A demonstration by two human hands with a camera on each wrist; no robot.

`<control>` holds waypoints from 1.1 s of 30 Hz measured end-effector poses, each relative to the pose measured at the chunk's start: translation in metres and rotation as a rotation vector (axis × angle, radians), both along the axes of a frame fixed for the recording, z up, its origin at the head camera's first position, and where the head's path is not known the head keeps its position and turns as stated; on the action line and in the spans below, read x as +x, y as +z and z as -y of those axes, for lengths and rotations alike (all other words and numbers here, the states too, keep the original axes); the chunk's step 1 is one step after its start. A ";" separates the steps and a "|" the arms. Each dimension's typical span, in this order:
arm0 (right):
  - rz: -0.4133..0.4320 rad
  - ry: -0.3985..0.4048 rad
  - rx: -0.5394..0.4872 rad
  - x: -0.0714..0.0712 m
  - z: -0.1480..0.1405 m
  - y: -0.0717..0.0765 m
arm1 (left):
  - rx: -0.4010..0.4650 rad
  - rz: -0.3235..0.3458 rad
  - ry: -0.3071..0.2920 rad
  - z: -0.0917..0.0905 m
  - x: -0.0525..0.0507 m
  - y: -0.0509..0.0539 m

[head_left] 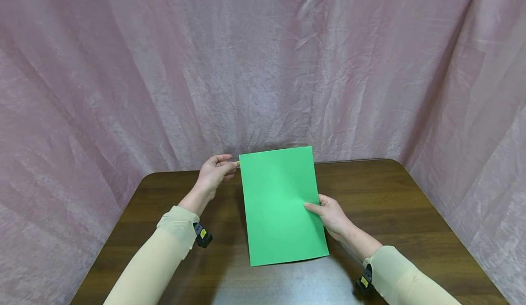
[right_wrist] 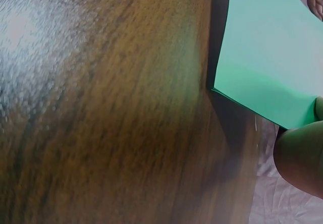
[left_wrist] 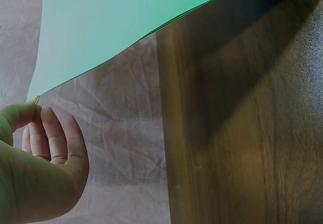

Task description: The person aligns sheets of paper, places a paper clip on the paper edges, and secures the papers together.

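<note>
Upright and slightly tilted above the table, the green paper sheets (head_left: 279, 223) show at least two layers along one edge in the left wrist view. My left hand (head_left: 213, 173) is at their upper left corner. Between its thumb and index finger it pinches a small yellow paper clip (left_wrist: 37, 100), mostly hidden by the fingertips, which meets the paper's corner. On the right edge, my right hand (head_left: 334, 217) grips the sheets, thumb on the front face and the other fingers behind, out of sight.
Under the paper lies a brown wood-grain table (head_left: 361, 186) with rounded far corners. A pink curtain (head_left: 263, 67) hangs behind the table's far edge and along its sides. Each wrist carries a small black camera (head_left: 202, 235) on a strap.
</note>
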State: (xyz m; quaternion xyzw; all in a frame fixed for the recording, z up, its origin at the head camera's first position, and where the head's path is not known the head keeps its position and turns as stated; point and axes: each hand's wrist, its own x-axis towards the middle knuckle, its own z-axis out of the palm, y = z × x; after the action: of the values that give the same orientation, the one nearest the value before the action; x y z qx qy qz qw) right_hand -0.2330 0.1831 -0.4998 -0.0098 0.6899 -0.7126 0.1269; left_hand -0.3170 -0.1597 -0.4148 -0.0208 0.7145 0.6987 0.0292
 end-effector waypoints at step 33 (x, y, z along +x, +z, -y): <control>0.019 0.031 -0.029 0.001 0.001 -0.004 | 0.028 0.031 -0.019 0.001 0.000 -0.002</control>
State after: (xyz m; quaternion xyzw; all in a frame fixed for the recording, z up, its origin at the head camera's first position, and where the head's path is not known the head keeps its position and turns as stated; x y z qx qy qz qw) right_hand -0.2320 0.1822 -0.5039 -0.0154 0.6782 -0.7204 0.1442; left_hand -0.3168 -0.1605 -0.4169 -0.0244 0.7041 0.7081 0.0470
